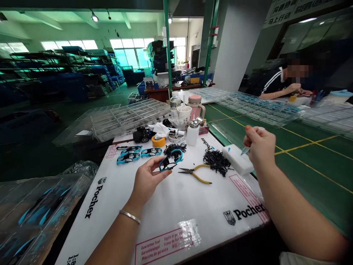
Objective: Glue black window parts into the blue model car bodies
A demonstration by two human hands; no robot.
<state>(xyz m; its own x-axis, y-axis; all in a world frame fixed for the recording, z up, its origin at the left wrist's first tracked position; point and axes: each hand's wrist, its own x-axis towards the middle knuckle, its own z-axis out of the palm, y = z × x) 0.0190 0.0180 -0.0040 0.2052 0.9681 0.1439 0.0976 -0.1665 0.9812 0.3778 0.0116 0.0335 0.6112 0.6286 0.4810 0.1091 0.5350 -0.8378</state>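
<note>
My left hand pinches a blue and black frame part above the white board. Over the board's right edge, my right hand is closed around a small clear applicator with a blue tip, near a white foam block. Yellow-handled pliers lie between the hands. Behind them are two heaps of thin black pieces, one at centre and one at right. Several similar blue and black parts rest at the board's back left.
A white dispenser bottle, orange tape roll, cup and pink flask stand at the back. Clear divided trays lie behind left; another tray is near left. A person sits at the far right.
</note>
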